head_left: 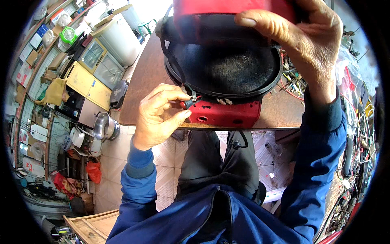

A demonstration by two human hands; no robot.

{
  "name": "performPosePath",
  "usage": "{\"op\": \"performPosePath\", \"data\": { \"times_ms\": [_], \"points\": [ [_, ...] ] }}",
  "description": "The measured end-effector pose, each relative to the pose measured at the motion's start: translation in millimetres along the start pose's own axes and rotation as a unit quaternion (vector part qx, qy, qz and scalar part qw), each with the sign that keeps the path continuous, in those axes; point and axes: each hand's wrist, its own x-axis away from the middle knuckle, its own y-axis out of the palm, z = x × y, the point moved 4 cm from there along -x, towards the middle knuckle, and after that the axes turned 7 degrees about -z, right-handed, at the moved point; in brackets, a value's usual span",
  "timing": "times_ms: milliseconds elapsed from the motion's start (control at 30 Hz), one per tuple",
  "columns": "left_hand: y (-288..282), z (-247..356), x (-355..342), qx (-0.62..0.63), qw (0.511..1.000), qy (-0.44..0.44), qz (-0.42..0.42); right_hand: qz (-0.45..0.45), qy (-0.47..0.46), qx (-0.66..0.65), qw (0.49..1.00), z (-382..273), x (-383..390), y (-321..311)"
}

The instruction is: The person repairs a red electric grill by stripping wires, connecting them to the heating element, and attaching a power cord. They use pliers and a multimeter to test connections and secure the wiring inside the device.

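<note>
A red electric griddle with a round black pan (227,71) stands at the front edge of the wooden table. My right hand (300,38) grips the rim of its raised red lid (227,8), thumb along the edge and fingers mostly hidden behind. Between thumb and fingers, my left hand (162,112) pinches a small black cylindrical part (188,104) with a metal end. That part is held against or just in front of the red front housing (225,114), which has round holes. A black cable (172,61) runs down the griddle's left side. Pale wire ends (224,101) show under the pan.
The brown tabletop (140,87) extends to the left of the griddle. Tangled wires and small parts (357,134) crowd the right side. Shelves, a yellow cabinet (85,83) and a steel pot (105,127) stand at left. My legs are below the table edge.
</note>
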Motion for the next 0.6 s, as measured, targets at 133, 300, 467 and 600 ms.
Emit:
{"op": "performPosePath", "data": {
  "times_ms": [133, 300, 467, 600],
  "points": [
    [7.7, 5.0, 2.0, -0.036, 0.999, -0.020, -0.008, -0.017, 0.021, -0.139, 0.990, 33.0, -0.5, 8.2],
    [11.7, 4.6, 3.1, -0.059, 0.998, -0.025, -0.004, -0.012, 0.008, -0.179, 0.984, 26.3, 2.0, 4.1],
    [16.2, 0.9, 3.2, -0.056, 0.997, -0.054, 0.014, -0.048, 0.020, -0.305, 0.951, 35.4, 2.5, 7.9],
    [18.5, -4.2, 1.4, -0.057, 0.996, -0.067, 0.018, -0.076, 0.072, -0.436, 0.894, 36.3, 5.3, 10.0]
  ]
}}
